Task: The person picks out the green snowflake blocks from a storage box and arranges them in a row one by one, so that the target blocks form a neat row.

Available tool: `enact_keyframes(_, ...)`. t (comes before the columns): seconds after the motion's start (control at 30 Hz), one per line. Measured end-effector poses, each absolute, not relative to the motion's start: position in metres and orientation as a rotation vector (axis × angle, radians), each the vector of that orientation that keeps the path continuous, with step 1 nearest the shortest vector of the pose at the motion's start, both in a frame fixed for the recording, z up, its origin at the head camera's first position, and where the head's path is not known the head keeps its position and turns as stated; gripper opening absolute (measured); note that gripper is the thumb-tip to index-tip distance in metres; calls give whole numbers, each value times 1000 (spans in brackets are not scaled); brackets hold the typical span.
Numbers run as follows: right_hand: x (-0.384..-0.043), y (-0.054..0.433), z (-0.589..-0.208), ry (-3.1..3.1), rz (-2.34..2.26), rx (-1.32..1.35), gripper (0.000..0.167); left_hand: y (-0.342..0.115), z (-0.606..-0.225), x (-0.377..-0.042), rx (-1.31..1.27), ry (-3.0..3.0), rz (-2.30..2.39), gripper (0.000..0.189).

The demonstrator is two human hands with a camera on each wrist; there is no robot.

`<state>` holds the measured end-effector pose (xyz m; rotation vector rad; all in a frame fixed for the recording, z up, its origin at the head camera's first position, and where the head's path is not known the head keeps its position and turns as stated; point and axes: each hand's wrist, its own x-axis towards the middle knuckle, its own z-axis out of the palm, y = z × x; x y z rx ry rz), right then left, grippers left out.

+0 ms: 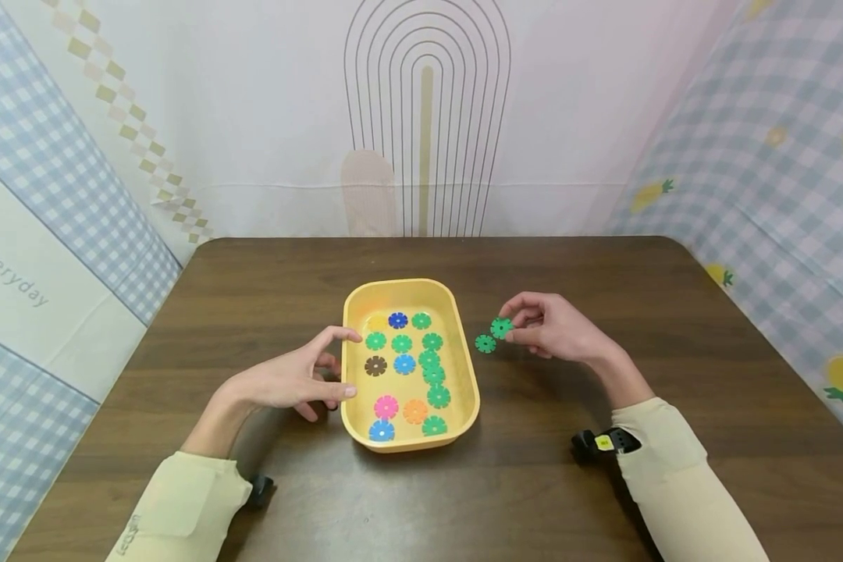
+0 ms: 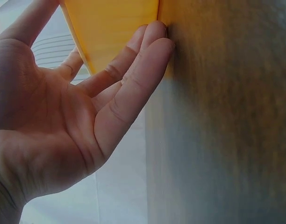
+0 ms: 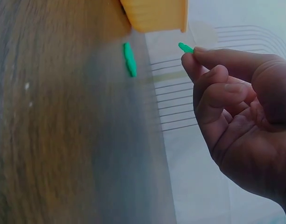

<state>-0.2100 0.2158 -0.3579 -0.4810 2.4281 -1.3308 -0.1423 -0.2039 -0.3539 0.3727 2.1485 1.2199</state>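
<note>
A yellow tray (image 1: 410,445) on the table holds several notched plastic snowflake discs, mostly green, plus blue, brown, pink and orange ones. My left hand (image 1: 291,378) grips the tray's left side. Its thumb and index finger reach over the rim, while the other fingers lie against the outer wall, as the left wrist view shows. To the right of the tray, my right hand (image 1: 551,328) pinches a green snowflake disc (image 1: 502,328) between thumb and index finger, held above the table in the right wrist view. Another green disc (image 1: 485,343) lies on the tabletop just beside the tray.
The brown wooden table (image 1: 534,499) runs back to a white patterned cloth (image 1: 274,117). Checked cloth (image 1: 780,203) hangs at both sides. Black straps with camera units (image 1: 604,443) sit on the wrists, close over the tabletop.
</note>
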Motion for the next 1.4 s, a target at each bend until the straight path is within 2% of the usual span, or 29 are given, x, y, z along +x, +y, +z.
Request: enact_keyframes(1.4, -217, 228, -381, 2421, -1221, -365, 31, -204, -355, -144, 345, 2133, 1210, 81)
